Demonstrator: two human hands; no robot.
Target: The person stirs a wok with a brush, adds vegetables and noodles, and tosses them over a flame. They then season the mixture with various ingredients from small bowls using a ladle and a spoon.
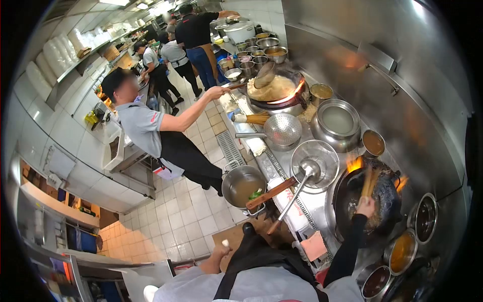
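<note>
My right hand (366,206) grips a bamboo wok brush (371,183), its bristles blurred by motion inside a dark wok (347,201). Flames (354,164) rise at the wok's far side. Low beside my body, my left hand (217,255) is closed, with a small white thing (225,243) showing at its fingers; I cannot make out what it is. Between my hands, a ladle (311,170) rests in a wire strainer (324,151), and the strainer's wooden handle (271,193) reaches over a pot of cloudy liquid (239,173).
A co-worker (146,126) at the left holds a strainer (264,74) over another flaming wok (274,90). A perforated skimmer (283,130) and a steel pot (335,121) stand along the range. Sauce bowls (401,251) line the right side. More people work farther back.
</note>
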